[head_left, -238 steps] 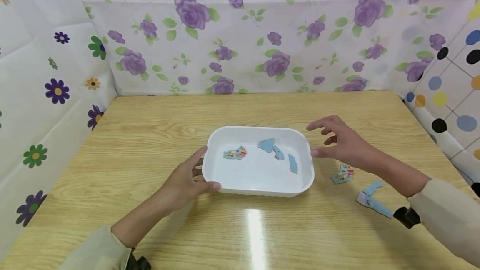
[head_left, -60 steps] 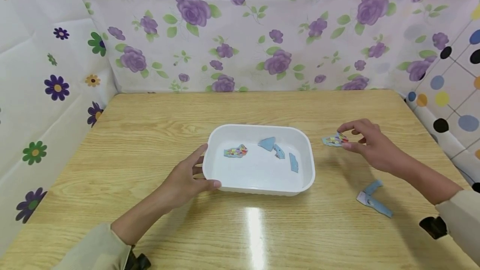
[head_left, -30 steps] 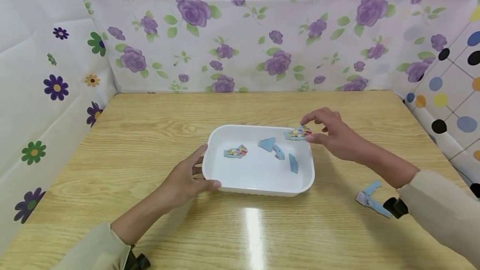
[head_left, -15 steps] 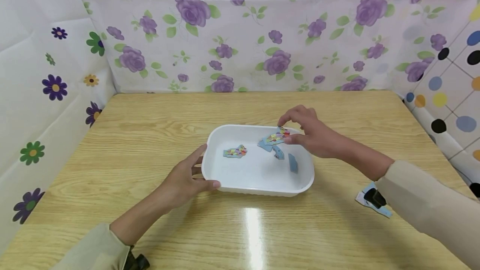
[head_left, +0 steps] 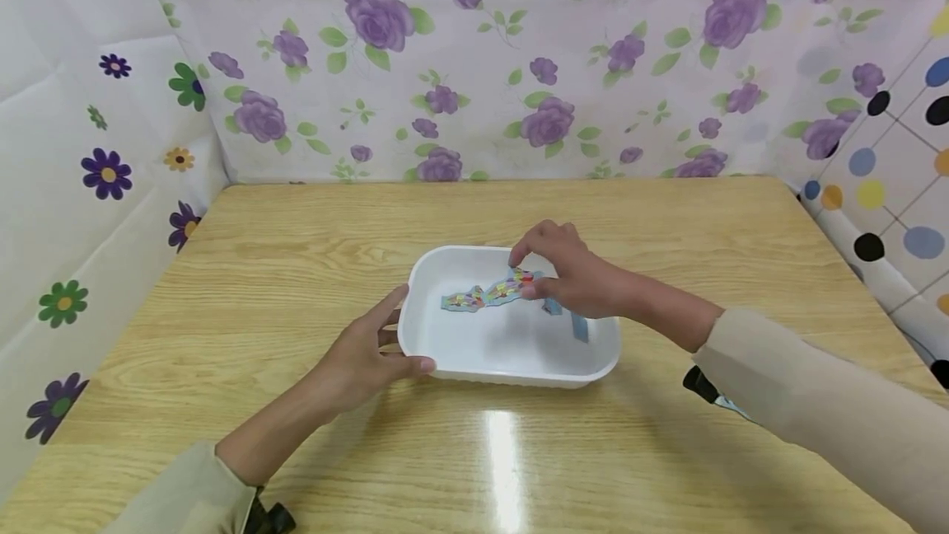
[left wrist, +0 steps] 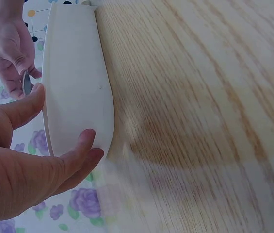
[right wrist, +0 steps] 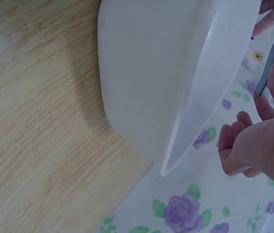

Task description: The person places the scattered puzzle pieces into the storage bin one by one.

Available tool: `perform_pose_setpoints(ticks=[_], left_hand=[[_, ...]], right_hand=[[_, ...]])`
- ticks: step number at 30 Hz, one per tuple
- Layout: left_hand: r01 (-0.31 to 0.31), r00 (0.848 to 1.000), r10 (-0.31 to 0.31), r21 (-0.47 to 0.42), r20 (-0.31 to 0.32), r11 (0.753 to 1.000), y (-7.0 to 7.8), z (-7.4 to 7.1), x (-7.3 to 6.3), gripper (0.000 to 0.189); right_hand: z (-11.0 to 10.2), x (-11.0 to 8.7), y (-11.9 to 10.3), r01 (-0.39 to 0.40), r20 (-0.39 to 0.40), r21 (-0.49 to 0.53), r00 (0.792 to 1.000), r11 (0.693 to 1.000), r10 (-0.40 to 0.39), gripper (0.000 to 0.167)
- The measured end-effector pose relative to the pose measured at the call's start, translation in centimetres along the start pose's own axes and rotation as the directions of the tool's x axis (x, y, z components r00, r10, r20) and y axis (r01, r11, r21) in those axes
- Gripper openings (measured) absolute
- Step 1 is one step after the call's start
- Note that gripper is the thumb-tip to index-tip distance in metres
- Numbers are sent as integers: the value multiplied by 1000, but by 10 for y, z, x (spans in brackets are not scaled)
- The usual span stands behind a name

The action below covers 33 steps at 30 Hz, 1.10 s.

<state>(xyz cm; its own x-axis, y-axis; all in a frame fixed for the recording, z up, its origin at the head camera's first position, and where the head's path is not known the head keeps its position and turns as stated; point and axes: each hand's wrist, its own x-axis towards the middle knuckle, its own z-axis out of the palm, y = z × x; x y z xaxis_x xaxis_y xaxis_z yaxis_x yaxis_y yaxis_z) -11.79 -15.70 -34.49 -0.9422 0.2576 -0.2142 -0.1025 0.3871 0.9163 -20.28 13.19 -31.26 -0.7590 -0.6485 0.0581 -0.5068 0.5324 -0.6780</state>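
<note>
My left hand (head_left: 363,361) grips the left end of a white plastic tub (head_left: 482,353), thumb on the rim and fingers along the outer wall. Over the tub, my right hand (head_left: 578,274) pinches a flat, irregular puzzle piece (head_left: 502,292) with a multicoloured print and pale blue edges. In the right wrist view this held piece (right wrist: 266,68) appears edge-on between thumb and finger, above the rim. Just left of it in the head view, a similar printed piece (head_left: 461,301) lies in the tub. Blue pieces (head_left: 580,328) lie at the tub's right, partly hidden by my right hand.
The tub stands on a wood-grain table (head_left: 311,254). More blue pieces (head_left: 732,409) lie on the table to the right, mostly covered by my right sleeve (head_left: 801,386). A flowered cloth (head_left: 474,64) hangs behind the table, with patterned sheets at both sides.
My right hand took the printed piece from the table on the right, carried it left over the tub's rim, and now holds it beside the other printed piece. The left hand stays put.
</note>
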Motion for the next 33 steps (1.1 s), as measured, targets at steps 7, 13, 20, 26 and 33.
perform_pose_setpoints(ticks=[7,13,20,26,33], left_hand=[[4,1000,-4,18,-4,1000,0,0,1,105],[8,1000,-8,16,1,1000,1,0,0,104],[0,1000,0,5,2,1000,1,0,1,104],[0,1000,0,-3,4,1000,1,0,1,103],[-7,1000,7,21,-6,1000,1,0,1,102]], right_hand=[[17,10,-10,-14,39,-19,999,1000,15,26],[28,20,-23,-15,91,-27,996,1000,17,25],[43,29,-31,-21,107,-57,994,998,27,26],[49,32,-31,3,168,-142,985,990,22,40],[43,27,-34,-20,183,-148,982,989,47,45]])
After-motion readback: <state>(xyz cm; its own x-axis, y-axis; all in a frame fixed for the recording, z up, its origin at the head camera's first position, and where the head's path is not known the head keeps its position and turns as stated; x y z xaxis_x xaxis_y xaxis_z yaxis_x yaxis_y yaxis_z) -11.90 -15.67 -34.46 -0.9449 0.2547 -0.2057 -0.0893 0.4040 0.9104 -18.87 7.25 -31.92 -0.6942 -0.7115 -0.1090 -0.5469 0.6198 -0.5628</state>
